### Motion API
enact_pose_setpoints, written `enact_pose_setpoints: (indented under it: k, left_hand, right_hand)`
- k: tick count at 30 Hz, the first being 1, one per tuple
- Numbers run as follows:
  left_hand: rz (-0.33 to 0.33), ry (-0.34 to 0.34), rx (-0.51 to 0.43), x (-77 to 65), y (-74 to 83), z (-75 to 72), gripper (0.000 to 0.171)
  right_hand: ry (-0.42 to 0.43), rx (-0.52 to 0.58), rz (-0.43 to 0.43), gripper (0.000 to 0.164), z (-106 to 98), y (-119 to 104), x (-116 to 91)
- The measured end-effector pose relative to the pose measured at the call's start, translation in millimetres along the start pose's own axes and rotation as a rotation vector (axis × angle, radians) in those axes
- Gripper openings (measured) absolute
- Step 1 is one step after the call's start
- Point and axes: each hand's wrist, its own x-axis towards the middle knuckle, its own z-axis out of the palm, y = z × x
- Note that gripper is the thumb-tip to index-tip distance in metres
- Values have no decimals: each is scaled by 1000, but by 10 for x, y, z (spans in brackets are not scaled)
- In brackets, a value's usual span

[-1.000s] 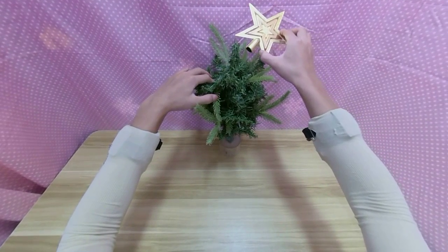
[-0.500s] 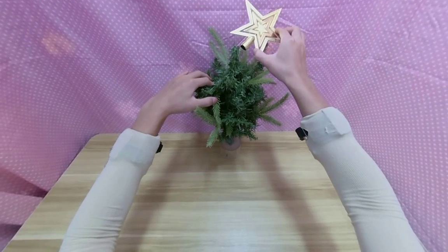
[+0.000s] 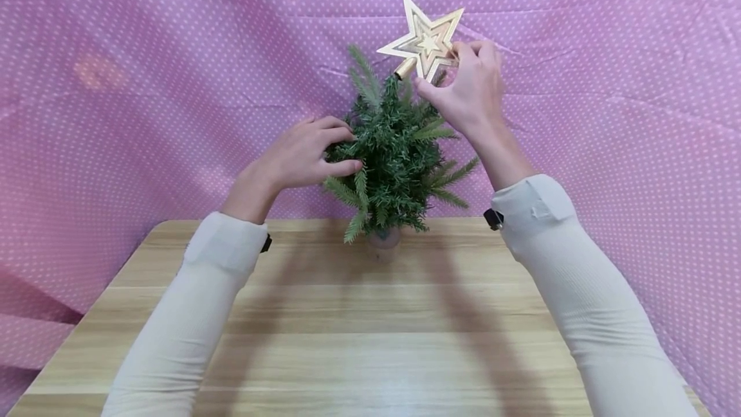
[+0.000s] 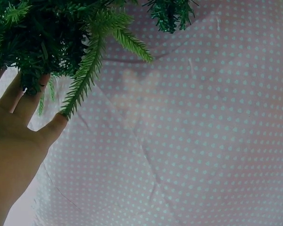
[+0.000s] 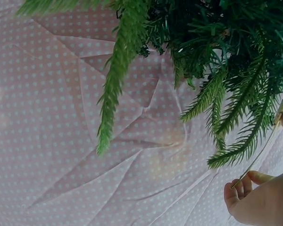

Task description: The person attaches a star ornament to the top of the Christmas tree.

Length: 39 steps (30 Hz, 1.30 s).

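A small green Christmas tree point(image 3: 396, 153) stands upright at the table's far edge. My left hand point(image 3: 298, 153) holds the left side of the tree, thumb in front and fingers among the branches; foliage hides some fingertips. In the left wrist view that thumb meets the tip of a light green sprig point(image 4: 82, 84). My right hand point(image 3: 475, 89) pinches a gold star tree topper point(image 3: 427, 42) by its right and lower points. The star leans, and its hollow stem point(image 3: 406, 67) is at the treetop. In the right wrist view only the star's thin edge point(image 5: 257, 160) shows.
The tree's pale round base point(image 3: 383, 244) sits on the wood-grain table point(image 3: 370, 327). A pink cloth with white dots point(image 3: 202, 50) hangs close behind the tree and along both sides. Long sprigs point(image 3: 451, 176) stick out to the right.
My right hand has carried the star left and slightly up, bringing its stem from beside the treetop to the tip. The left hand stays at the tree.
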Motion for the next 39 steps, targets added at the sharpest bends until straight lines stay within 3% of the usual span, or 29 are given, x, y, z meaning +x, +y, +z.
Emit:
enact_pose_setpoints:
  k: [9, 20, 39]
  left_hand:
    - [-23, -7, 4, -44, 112, -39, 65]
    - [-25, -4, -3, -45, 115, -40, 65]
    - [-24, -9, -18, -51, 117, -39, 65]
  right_hand:
    - [13, 25, -73, 76, -21, -21, -50]
    - [28, 46, -97, 77, -24, -13, -39]
    - [130, 58, -209, 71, 20, -19, -58]
